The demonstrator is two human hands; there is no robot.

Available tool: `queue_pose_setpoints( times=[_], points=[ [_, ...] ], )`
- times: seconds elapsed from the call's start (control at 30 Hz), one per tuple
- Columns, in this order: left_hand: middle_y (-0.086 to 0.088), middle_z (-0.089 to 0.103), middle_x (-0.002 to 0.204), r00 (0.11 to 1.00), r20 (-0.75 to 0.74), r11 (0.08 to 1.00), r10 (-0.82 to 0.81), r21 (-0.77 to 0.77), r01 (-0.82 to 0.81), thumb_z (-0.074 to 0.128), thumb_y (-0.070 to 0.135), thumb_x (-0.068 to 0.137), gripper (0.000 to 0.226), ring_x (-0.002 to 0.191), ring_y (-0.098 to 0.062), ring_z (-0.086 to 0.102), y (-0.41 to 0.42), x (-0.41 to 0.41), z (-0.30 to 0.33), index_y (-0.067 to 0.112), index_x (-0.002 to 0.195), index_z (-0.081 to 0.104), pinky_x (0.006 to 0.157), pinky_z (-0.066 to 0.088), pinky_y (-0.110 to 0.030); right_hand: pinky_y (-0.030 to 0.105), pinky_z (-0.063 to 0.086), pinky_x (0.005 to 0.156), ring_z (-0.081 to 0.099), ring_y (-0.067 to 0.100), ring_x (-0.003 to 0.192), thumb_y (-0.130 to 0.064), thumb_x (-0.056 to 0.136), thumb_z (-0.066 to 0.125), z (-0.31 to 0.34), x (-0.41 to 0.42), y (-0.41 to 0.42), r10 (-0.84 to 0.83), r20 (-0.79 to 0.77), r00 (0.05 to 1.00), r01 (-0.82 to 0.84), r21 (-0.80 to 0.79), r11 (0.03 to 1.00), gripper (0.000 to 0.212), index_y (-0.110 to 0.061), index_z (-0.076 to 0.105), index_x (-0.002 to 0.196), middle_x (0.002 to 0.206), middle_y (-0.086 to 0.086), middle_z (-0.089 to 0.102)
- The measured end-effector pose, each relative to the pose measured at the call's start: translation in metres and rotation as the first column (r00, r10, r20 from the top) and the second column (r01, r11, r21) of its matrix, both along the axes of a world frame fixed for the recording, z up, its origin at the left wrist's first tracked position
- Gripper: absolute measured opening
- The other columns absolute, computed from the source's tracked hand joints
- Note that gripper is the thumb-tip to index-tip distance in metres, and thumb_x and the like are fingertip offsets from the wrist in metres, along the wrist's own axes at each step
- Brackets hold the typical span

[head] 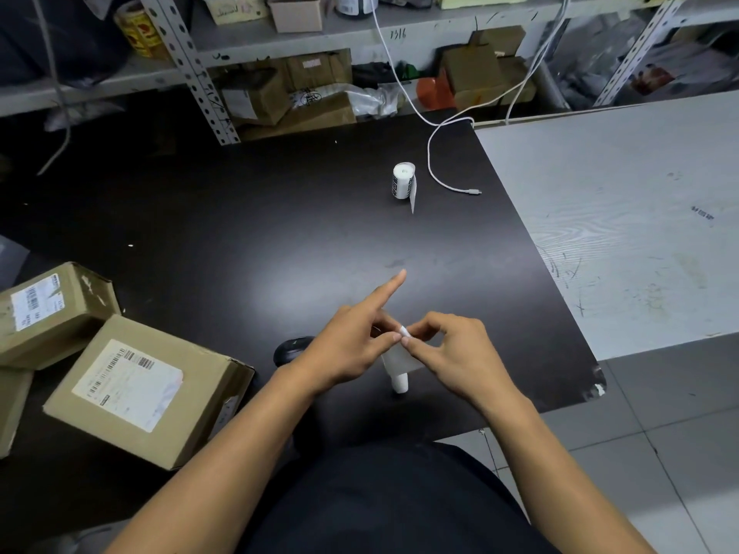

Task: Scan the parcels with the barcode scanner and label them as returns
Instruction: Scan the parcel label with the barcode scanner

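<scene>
Down at about 6 o'clock on the black worktop (248,217), both hands meet over a small strip of label paper (400,359). Left hand (352,349) has its grip pinching the strip's top edge with thumb and a middle finger, index finger sticking straight out toward 12. Right hand (452,349) has its grip pinched on the same edge, fingertips nearly touching the left ones. Strip hangs down to a small white roll end (400,383) just under the hands. Dark barcode scanner (292,347) peeks out just behind the left wrist, mostly hidden. Two cardboard parcels sit around 8 to 9 o'clock: nearer parcel (148,389) and farther parcel (52,309), both with shipping labels facing up. Another label roll (403,181) stands upright at 12, white cable (436,169) beside it.
</scene>
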State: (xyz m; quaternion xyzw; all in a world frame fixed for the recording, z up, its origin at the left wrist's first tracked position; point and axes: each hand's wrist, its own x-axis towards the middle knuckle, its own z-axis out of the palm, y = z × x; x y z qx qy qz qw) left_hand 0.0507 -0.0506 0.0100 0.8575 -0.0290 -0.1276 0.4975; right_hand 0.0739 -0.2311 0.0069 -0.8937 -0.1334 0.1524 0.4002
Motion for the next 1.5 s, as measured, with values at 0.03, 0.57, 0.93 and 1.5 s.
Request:
queue_pose_setpoints(
  times=[0.03,0.57,0.93,1.5],
  points=[
    [0.029,0.067,0.089,0.999,0.009,0.999,-0.035,0.036,0.034,0.066,0.016,0.093,0.085,0.094,0.008,0.062,0.0,0.0,0.002,0.056,0.143,0.009,0.084,0.041,-0.006,0.018,0.048,0.073,0.063,-0.001,0.084,-0.032,0.087,0.072,0.003,0.002,-0.002,-0.004,-0.069,0.998,0.005,0.016,1.0,0.011,-0.021,0.075,0.088,0.084,-0.014,0.072],
    [0.009,0.066,0.089,0.966,-0.153,0.958,0.209,-0.165,-0.234,0.065,0.005,0.091,0.072,0.074,-0.003,0.058,-0.019,0.04,-0.029,0.027,0.152,0.032,0.078,0.044,-0.009,0.014,0.045,0.067,0.066,0.01,0.079,-0.023,0.094,0.062,0.0,0.025,-0.046,-0.543,-0.123,0.831,0.553,0.302,0.777,0.012,-0.025,0.065,0.082,0.081,-0.007,0.07],
    [-0.009,0.061,0.12,0.902,-0.275,0.833,0.334,-0.361,-0.419,0.069,0.005,0.089,0.06,0.096,-0.011,0.062,-0.094,0.128,-0.019,0.021,0.141,0.044,0.083,0.05,-0.021,0.01,0.043,0.062,0.064,0.006,0.073,-0.037,0.097,0.055,0.009,0.033,-0.065,-0.624,-0.126,0.771,0.623,0.348,0.7,0.021,-0.027,0.064,0.082,0.076,-0.007,0.069],
    [0.001,0.072,0.09,0.904,-0.423,0.841,0.067,-0.464,-0.279,0.051,0.04,0.1,0.026,0.08,-0.013,0.067,-0.029,0.052,0.048,0.021,0.111,0.063,0.066,0.043,-0.022,0.024,0.036,0.056,0.045,0.008,0.059,-0.094,0.064,0.043,0.013,0.036,-0.011,-0.26,-0.121,0.958,0.283,0.548,0.787,0.079,-0.02,0.063,0.084,0.061,-0.011,0.053]
  ],
)
